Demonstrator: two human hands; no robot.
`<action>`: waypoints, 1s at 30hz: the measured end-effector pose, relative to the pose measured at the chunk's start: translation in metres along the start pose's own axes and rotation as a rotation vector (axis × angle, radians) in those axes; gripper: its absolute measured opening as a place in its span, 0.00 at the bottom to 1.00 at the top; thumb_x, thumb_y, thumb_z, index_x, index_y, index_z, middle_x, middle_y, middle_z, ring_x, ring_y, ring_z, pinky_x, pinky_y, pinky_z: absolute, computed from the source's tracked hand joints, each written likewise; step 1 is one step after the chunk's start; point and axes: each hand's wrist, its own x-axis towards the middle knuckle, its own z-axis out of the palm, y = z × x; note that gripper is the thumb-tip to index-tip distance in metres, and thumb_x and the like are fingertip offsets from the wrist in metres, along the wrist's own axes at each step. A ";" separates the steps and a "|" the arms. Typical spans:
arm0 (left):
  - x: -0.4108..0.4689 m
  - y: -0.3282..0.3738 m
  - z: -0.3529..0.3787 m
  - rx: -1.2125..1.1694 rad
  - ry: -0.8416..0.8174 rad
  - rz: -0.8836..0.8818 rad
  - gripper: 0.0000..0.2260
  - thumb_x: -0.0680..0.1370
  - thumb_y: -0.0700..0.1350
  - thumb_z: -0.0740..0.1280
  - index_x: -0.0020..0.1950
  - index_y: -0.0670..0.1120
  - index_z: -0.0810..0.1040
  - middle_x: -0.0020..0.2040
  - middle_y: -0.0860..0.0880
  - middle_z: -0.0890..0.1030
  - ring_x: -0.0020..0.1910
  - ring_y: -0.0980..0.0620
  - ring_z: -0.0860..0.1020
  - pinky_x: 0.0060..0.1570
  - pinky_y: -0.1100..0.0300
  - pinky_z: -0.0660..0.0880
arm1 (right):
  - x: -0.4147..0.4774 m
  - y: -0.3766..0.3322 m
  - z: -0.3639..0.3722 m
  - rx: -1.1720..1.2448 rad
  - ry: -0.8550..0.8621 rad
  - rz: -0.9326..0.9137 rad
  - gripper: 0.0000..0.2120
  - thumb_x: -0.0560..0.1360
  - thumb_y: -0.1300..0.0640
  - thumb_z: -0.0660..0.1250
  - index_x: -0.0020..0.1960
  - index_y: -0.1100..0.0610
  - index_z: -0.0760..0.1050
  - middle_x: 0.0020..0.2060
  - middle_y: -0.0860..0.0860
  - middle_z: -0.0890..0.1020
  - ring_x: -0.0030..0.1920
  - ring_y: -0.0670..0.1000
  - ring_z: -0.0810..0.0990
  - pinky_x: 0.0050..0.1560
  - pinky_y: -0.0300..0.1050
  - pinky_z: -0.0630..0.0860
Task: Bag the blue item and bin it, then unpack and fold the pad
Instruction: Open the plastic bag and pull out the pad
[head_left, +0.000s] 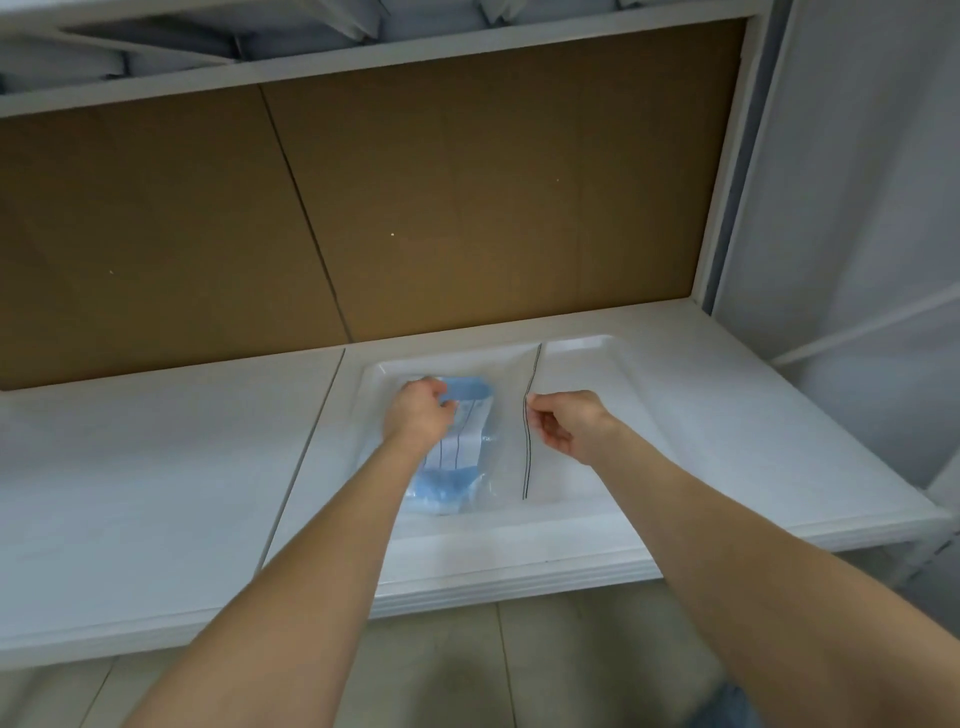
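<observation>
Item one, as I see it from my station: a white counter (156, 467) with a shallow white tray (597, 345) set on it, a brown board (467, 208) behind and a shelf (363, 57) overhead. In the tray lies a clear bag (506, 415) with the blue item (452, 483) inside. My left hand (418, 415) covers the item's far end, fingers (447, 410) curled round it. My right hand (566, 423) pinches the bag's dark-lined edge, fingertips together.
</observation>
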 end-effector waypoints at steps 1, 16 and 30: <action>-0.003 0.012 0.005 -0.123 -0.048 0.047 0.13 0.75 0.47 0.69 0.59 0.46 0.80 0.58 0.46 0.81 0.58 0.46 0.79 0.57 0.57 0.74 | -0.001 0.000 0.001 -0.011 -0.002 -0.001 0.05 0.75 0.64 0.68 0.40 0.60 0.76 0.32 0.52 0.77 0.31 0.47 0.75 0.28 0.34 0.75; -0.027 0.050 0.023 -0.384 -0.271 0.027 0.08 0.74 0.41 0.71 0.35 0.45 0.77 0.32 0.48 0.79 0.30 0.53 0.78 0.35 0.61 0.80 | -0.001 0.004 -0.001 -0.069 -0.043 0.000 0.08 0.76 0.56 0.69 0.42 0.60 0.76 0.34 0.53 0.78 0.35 0.48 0.79 0.39 0.38 0.78; -0.027 0.046 0.016 -0.229 0.031 0.030 0.12 0.73 0.34 0.61 0.35 0.50 0.66 0.41 0.43 0.79 0.37 0.41 0.82 0.42 0.47 0.81 | 0.008 0.007 -0.011 -0.490 0.216 -0.235 0.13 0.72 0.68 0.61 0.38 0.52 0.66 0.37 0.52 0.77 0.36 0.56 0.84 0.44 0.48 0.82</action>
